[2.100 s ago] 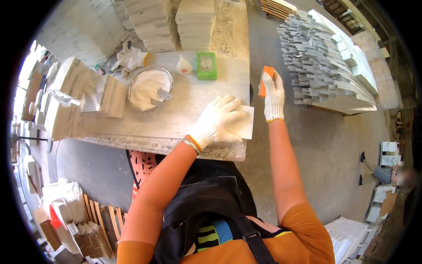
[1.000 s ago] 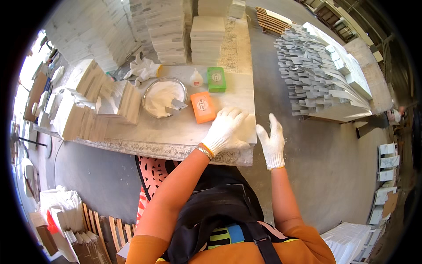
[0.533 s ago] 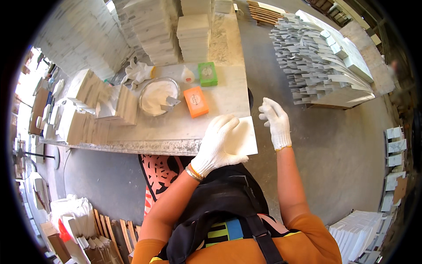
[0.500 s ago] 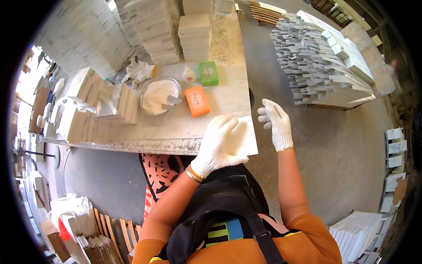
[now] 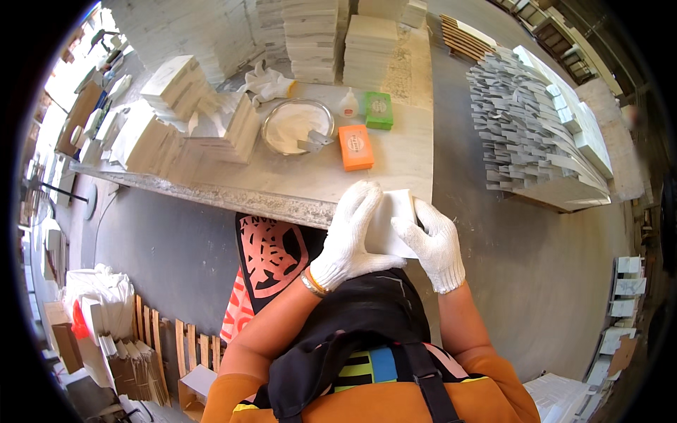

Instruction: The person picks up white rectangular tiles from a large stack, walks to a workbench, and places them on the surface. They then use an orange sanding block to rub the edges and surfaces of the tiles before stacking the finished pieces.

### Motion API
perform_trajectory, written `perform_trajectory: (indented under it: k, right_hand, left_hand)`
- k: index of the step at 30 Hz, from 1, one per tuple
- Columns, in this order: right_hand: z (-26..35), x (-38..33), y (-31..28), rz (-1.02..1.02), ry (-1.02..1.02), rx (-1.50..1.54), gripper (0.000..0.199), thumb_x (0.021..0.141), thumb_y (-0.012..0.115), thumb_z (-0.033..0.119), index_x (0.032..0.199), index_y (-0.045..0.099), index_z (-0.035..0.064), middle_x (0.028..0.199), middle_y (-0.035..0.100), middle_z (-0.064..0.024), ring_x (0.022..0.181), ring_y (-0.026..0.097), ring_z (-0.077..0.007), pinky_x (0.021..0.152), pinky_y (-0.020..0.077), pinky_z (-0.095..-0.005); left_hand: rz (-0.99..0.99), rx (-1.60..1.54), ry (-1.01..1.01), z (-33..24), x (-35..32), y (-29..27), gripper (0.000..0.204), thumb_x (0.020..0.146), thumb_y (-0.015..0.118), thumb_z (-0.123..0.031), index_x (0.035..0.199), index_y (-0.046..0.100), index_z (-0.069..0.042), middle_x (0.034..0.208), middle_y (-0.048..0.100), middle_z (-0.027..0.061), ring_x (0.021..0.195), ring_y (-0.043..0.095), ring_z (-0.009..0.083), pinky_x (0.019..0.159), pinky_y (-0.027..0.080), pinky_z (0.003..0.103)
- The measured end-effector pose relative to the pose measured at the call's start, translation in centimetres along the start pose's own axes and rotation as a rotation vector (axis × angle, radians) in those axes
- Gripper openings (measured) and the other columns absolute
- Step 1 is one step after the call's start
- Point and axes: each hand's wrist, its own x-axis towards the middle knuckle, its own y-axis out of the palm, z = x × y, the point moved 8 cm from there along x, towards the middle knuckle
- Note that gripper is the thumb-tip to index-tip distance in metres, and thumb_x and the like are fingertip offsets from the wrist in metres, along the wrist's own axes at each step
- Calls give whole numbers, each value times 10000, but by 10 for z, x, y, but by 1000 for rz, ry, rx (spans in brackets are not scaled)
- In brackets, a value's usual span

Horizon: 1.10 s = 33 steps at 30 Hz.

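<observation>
Both my hands wear white knitted gloves and hold a white stone tile point(image 5: 389, 224) at the front right corner of the worktable. My left hand point(image 5: 345, 236) grips its left side, the thumb along the near edge and the fingers toward the far edge. On its right edge, my right hand point(image 5: 436, 247) has the thumb on top and the fingers curled around the side, partly hidden. Beyond them are an orange box point(image 5: 355, 148), a green box point(image 5: 379, 111) and a small white squeeze bottle point(image 5: 348, 104). Left of these, a round dish of white powder point(image 5: 290, 127) holds a metal scraper point(image 5: 316, 141).
Stacked tiles point(image 5: 370, 53) rise at the table's back, with more tile piles point(image 5: 176, 137) on its left. A spare glove point(image 5: 266, 83) lies behind the dish. Right of the table, a large stack of grey-white strips point(image 5: 525, 123) stands over the floor. Wooden slats point(image 5: 185, 345) are low left.
My right hand has come in from the right and taken hold of the tile's right edge. My left hand stays on the tile. The view has shifted, so the table appears farther right.
</observation>
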Motion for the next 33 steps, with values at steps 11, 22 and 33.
perform_trajectory:
  k: [11,22,33]
  right_hand:
    - [18,-11,28,31,-179,-342,331,892,724,226,1114,672,-13,882,687,-180,709,658,-218,689,522,-321]
    - [-6,-2,64,249,174,316,361,964,650,250,1141,669,-64,997,672,-45,907,581,-96,840,487,-270]
    - [-43,6,115,368,311,750,404,986,612,231,1250,624,-74,1093,695,-98,936,637,-125,816,515,-268]
  left_hand:
    - [51,-39,-206,5,-24,-21,1280,515,978,-407,1511,311,42,1531,377,252,1417,386,414,1148,342,475]
    - [-195,-1262,-1101,39,-93,-19,606,830,786,-137,1351,523,27,1214,647,91,1102,625,173,982,498,330]
    - [-386,-1212,-1162,33,-112,-58,451,863,709,-76,1284,574,8,1152,667,77,1039,653,172,935,532,332]
